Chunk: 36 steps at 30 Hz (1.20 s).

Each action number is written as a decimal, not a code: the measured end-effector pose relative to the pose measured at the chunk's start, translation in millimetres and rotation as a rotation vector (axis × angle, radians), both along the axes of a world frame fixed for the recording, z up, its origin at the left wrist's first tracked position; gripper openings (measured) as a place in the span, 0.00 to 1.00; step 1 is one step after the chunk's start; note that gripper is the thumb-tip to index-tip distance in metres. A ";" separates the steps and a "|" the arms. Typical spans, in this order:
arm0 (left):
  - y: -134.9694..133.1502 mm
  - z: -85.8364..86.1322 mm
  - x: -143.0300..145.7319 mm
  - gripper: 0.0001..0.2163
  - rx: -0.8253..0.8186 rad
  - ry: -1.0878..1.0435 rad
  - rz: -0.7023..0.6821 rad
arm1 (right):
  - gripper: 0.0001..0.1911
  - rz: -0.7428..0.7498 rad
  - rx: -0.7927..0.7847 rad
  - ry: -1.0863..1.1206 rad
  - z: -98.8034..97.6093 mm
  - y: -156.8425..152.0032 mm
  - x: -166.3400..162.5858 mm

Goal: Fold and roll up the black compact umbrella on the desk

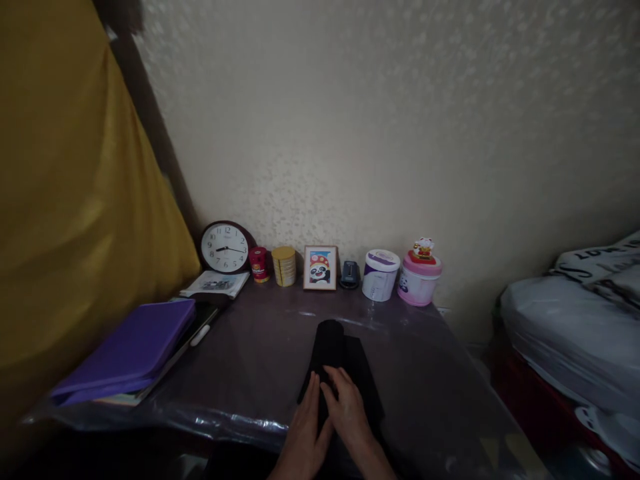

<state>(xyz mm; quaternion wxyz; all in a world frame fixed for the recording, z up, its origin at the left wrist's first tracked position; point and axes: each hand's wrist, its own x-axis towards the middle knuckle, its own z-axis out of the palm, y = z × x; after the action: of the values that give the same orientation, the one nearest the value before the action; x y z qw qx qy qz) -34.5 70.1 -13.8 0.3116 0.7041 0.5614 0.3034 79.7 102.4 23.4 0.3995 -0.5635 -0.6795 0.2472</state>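
Note:
A black folded cloth point(334, 347) lies on the dark table point(260, 360), which is covered with clear plastic, near its front edge. Its far end is rolled or folded over. My left hand point(306, 427) lies flat on the near part of the cloth with the fingers stretched out. My right hand point(350, 413) rests beside it, also on the cloth, fingers spread and slightly bent, its fingertips over the middle of the cloth. The two hands touch side by side. Neither hand grips anything.
Along the wall stand a round clock point(225, 248), a red tin point(259, 264), a gold tin point(284, 265), a framed panda picture point(320, 268), a white tub point(380, 275) and a pink tub point(420, 277). A purple folder point(130, 350) lies left. Yellow curtain point(75, 200) left, bedding point(575, 327) right.

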 end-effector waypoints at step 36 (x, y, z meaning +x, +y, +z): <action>127.8 32.9 3.2 0.18 0.228 0.111 -0.216 | 0.12 0.103 0.192 -0.354 6.5 -32.4 -11.2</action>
<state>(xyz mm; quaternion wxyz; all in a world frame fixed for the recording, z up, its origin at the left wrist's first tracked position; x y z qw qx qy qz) -31.3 197.9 19.1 0.2290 0.8068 0.4607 0.2906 68.5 70.0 29.8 0.3125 -0.5218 -0.7876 0.0984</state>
